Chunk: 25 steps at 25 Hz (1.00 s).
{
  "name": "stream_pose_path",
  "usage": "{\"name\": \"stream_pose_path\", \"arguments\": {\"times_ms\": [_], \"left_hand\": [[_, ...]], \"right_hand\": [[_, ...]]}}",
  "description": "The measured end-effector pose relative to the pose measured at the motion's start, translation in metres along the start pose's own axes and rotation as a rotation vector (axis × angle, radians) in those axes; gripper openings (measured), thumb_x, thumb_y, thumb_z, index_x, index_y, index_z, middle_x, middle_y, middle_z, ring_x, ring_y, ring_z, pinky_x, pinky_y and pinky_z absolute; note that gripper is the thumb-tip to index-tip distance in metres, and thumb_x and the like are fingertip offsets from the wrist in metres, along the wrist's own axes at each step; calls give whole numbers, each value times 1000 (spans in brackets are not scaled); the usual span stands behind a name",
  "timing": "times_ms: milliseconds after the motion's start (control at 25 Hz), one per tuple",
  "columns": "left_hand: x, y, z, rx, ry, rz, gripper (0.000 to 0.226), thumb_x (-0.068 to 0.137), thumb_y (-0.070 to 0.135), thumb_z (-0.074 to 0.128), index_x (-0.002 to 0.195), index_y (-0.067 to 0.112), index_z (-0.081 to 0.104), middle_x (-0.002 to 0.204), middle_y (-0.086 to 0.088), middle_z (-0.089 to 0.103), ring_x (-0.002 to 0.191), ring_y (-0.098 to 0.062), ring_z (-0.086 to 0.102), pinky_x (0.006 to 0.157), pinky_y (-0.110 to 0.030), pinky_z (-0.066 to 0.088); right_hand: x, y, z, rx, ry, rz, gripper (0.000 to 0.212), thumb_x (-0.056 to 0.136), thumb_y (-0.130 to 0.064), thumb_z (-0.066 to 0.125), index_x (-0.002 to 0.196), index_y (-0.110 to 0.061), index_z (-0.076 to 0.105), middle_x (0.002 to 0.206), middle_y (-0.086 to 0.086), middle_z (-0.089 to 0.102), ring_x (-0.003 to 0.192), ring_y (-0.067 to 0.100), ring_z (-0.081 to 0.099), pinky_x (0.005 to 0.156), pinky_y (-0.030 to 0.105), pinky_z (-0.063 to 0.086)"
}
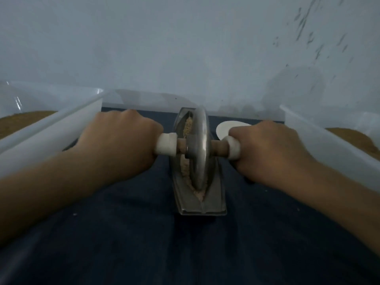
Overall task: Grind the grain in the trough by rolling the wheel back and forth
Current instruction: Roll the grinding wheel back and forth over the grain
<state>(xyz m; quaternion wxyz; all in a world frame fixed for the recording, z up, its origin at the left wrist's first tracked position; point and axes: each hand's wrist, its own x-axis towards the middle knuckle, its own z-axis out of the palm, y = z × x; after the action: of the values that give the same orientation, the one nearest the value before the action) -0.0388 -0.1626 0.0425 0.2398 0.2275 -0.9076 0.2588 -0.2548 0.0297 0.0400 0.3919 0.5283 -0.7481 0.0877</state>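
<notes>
On the far left we see a clear plastic bin [51, 124] with brown stuff in its bottom. It sits just beside our left arm and runs off the picture.

Next comes our left hand [119, 140], fingers curled tight round the white-wrapped handle [166, 146] on that side. In the middle the metal wheel [200, 149] stands upright in the long metal trough [197, 202]. The trough lies on a dark blue cloth [144, 233] and points away from us. Pale crushed grain [187, 128] lies in the trough along the wheel's left side.

Our right hand [265, 149] holds the other end of the handle in the same curled grip. Just behind it a white round thing [226, 128] peeks out. The hand hides much of it, so it may be a plate or a lid.

On the far right a second clear bin [329, 145] holds more brown stuff, cut off by the edge. The fingertips of both hands are tucked under, out of sight. The picture is dim and a bit blurry.
</notes>
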Motion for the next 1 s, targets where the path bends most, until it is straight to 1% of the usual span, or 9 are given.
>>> {"name": "stream_pose_path", "arguments": {"times_ms": [80,160,280,400,600,680,800,880,1000], "left_hand": [[8,2,1,46,43,-6,28,59,41,76,59,34,49,54,13,17,43,-10,11,47,-14,12],[23,13,14,50,-82,-113,10,77,36,70,74,32,61,58,8,33,47,-17,32,47,-24,26],[76,20,20,-13,-207,-254,13,92,21,58,100,21,67,84,-4,56,71,-25,54,61,-34,41],[75,15,15,-22,-268,-184,13,89,27,60,100,25,67,84,-1,54,74,-25,58,63,-35,44],[9,-3,6,34,64,11,13,60,44,62,60,35,53,49,12,29,40,-14,19,49,-14,13],[22,4,20,73,6,-37,8,69,40,64,66,35,58,53,9,38,42,-15,26,46,-19,19],[67,16,31,-28,-148,-254,10,91,26,59,95,25,68,75,-3,51,63,-25,50,56,-33,37],[80,15,34,-54,-197,-274,14,93,25,58,101,20,68,80,-5,51,69,-25,50,62,-35,41],[37,7,22,-55,-99,-115,6,83,36,63,82,31,64,64,6,40,53,-18,39,51,-29,36]], "right_hand": [[0,3,7,28,30,-4,13,62,-41,50,62,-30,42,51,-16,16,43,0,13,48,15,10],[21,-4,26,-29,-127,58,6,75,-35,59,74,-30,55,57,-12,41,47,13,40,47,22,24],[70,-8,47,87,-395,250,8,91,-28,65,99,-27,65,95,3,67,88,28,65,65,33,44],[63,-2,40,58,-409,179,8,88,-30,66,84,-26,60,83,-2,64,74,22,60,59,31,45],[-5,6,6,14,56,-11,21,61,-41,56,65,-28,40,54,-15,9,48,-1,6,52,15,4],[9,0,19,-41,-92,35,14,70,-37,64,72,-29,53,54,-13,28,43,10,28,46,18,17],[65,-11,41,-2,-343,212,12,89,-27,68,102,-25,67,94,3,66,85,27,64,63,30,40],[81,-11,42,20,-386,238,14,92,-25,66,105,-21,68,103,7,66,94,29,64,69,31,41],[38,-3,17,-21,-247,47,8,83,-33,62,79,-29,57,68,-8,49,58,17,47,52,25,32]]}}
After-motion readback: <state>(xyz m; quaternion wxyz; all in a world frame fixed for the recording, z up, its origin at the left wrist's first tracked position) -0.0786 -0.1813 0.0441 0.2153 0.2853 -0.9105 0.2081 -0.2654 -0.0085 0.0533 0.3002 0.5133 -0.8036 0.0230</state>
